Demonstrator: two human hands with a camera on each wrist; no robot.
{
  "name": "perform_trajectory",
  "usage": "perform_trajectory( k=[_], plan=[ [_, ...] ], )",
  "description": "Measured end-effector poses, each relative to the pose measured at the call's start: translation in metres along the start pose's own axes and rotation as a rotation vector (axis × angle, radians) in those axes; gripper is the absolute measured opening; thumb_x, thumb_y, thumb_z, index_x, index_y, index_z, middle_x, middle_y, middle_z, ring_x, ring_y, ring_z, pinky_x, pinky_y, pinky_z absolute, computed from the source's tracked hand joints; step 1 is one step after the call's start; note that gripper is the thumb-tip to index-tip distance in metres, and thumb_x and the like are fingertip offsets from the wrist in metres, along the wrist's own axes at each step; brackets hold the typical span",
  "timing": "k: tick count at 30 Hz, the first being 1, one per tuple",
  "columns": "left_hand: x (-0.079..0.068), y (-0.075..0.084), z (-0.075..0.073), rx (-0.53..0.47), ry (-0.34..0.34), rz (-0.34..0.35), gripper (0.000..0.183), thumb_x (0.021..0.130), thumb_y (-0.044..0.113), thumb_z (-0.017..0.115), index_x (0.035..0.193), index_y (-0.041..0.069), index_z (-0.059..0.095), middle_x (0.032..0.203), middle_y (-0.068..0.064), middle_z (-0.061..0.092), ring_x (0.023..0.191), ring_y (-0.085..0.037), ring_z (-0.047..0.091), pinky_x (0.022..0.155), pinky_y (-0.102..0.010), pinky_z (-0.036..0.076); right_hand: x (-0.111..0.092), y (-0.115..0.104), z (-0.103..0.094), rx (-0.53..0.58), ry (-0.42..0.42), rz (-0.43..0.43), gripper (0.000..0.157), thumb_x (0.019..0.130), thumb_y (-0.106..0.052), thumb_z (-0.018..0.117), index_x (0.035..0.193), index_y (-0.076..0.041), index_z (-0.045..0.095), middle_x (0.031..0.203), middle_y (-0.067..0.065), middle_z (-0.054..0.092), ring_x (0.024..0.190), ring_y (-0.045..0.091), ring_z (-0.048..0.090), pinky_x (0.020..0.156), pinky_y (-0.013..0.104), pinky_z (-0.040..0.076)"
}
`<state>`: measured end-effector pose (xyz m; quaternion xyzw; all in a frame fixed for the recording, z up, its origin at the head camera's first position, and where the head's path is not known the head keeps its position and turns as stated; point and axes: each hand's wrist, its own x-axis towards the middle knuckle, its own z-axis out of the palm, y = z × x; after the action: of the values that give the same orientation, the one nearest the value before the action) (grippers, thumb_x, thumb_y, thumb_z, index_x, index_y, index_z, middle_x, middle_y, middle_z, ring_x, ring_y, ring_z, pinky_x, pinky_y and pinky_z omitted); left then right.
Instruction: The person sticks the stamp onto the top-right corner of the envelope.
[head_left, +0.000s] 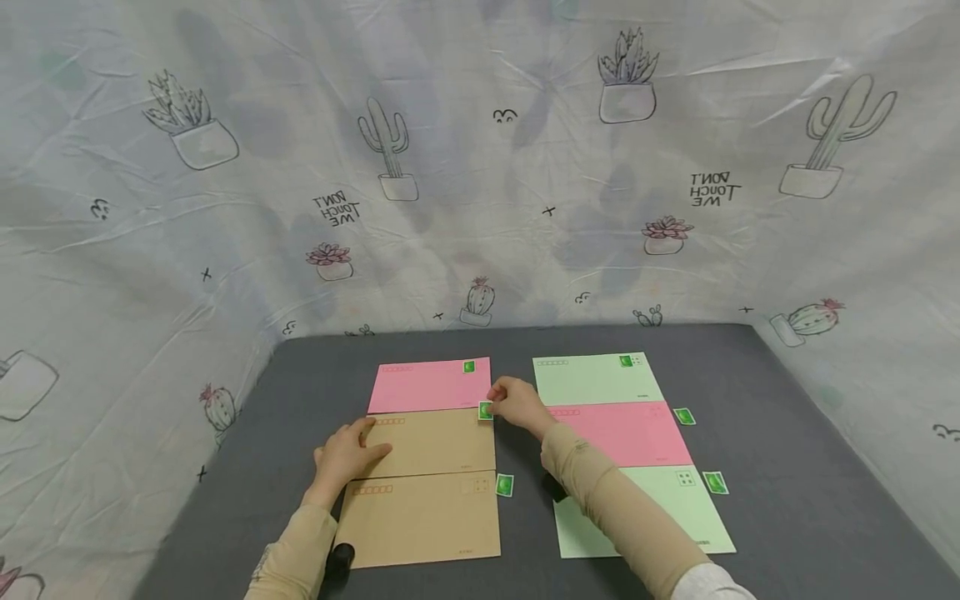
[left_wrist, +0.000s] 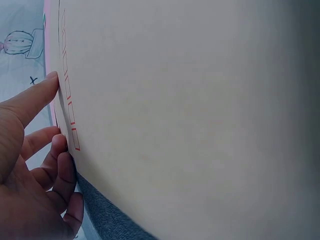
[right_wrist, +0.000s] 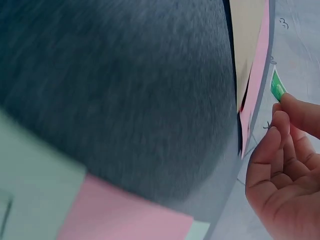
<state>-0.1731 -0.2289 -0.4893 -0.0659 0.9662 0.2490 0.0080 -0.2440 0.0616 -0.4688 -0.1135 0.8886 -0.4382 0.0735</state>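
Note:
My right hand (head_left: 519,403) pinches a small green stamp (head_left: 484,411) between thumb and fingertips. That stamp overlaps the upper right corner of the middle tan envelope (head_left: 435,446) in the head view; the right wrist view shows the stamp (right_wrist: 277,85) held at the tips of the fingers. My left hand (head_left: 347,458) rests at the same envelope's left end, its fingers spread along the edge. In the left wrist view, a fingertip touches the envelope beside its row of red boxes. Below lies another tan envelope (head_left: 420,521), with a loose green stamp (head_left: 505,485) just off its right edge.
A pink envelope (head_left: 427,387) with a stamp lies above the tan ones. The right column has a stamped light green envelope (head_left: 596,383), a pink one (head_left: 630,437) and another green one (head_left: 652,492). Two stamps lie right of it, one upper stamp (head_left: 684,416) and one lower stamp (head_left: 716,482).

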Motion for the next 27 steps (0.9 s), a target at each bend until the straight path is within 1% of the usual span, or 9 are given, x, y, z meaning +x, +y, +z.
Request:
perform_trajectory(
  k=[5,9,12,19,23,27],
  plan=[
    [0.0,0.002,-0.001,0.0,0.004,-0.001,0.064,0.079,0.037,0.071,0.132,0.008,0.051,0.078,-0.007,0.051,0.082,-0.026,0.054,0.08,-0.055,0.029,0.006,-0.002,0.009,0.02,0.008,0.023,0.017,0.08,-0.008,0.068,0.095,-0.003,0.061,0.08,0.006,0.056,0.067,0.015,0.05,0.058,0.025,0.04],
    [0.0,0.002,-0.001,0.002,0.005,-0.005,0.064,0.078,0.037,0.071,0.132,0.008,0.051,0.076,-0.006,0.049,0.08,-0.024,0.052,0.078,-0.053,0.029,0.01,-0.003,0.016,0.035,0.012,0.053,0.023,0.078,-0.008,0.069,0.097,-0.003,0.058,0.08,0.007,0.058,0.064,0.016,0.052,0.057,0.025,0.042],
    [0.0,0.001,0.0,0.005,0.007,-0.007,0.064,0.078,0.037,0.071,0.132,0.008,0.051,0.075,-0.005,0.048,0.078,-0.023,0.051,0.077,-0.052,0.029,0.012,-0.003,0.021,0.04,0.009,0.071,0.024,0.077,-0.008,0.07,0.096,-0.004,0.056,0.082,0.008,0.06,0.065,0.016,0.054,0.057,0.026,0.043],
    [0.001,0.0,0.001,0.0,0.006,-0.006,0.063,0.079,0.038,0.071,0.131,0.009,0.051,0.074,-0.005,0.046,0.075,-0.021,0.048,0.075,-0.049,0.028,0.013,-0.005,0.028,-0.009,0.01,0.075,0.025,0.077,-0.008,0.072,0.093,-0.004,0.053,0.084,0.01,0.062,0.068,0.017,0.055,0.059,0.026,0.043],
    [0.001,0.0,0.002,-0.003,0.001,-0.006,0.062,0.079,0.038,0.071,0.132,0.01,0.051,0.075,-0.004,0.047,0.074,-0.02,0.047,0.074,-0.048,0.027,0.013,-0.005,0.029,-0.027,0.003,0.083,0.026,0.077,-0.007,0.073,0.092,-0.004,0.052,0.083,0.009,0.062,0.067,0.016,0.054,0.058,0.025,0.042],
    [0.001,-0.001,0.001,-0.003,0.004,-0.003,0.062,0.079,0.038,0.071,0.131,0.01,0.052,0.075,-0.004,0.046,0.073,-0.02,0.046,0.073,-0.048,0.027,0.014,-0.006,0.031,-0.061,0.002,0.071,0.026,0.076,-0.008,0.073,0.092,-0.004,0.052,0.081,0.008,0.061,0.066,0.016,0.053,0.058,0.026,0.041]
  ],
)
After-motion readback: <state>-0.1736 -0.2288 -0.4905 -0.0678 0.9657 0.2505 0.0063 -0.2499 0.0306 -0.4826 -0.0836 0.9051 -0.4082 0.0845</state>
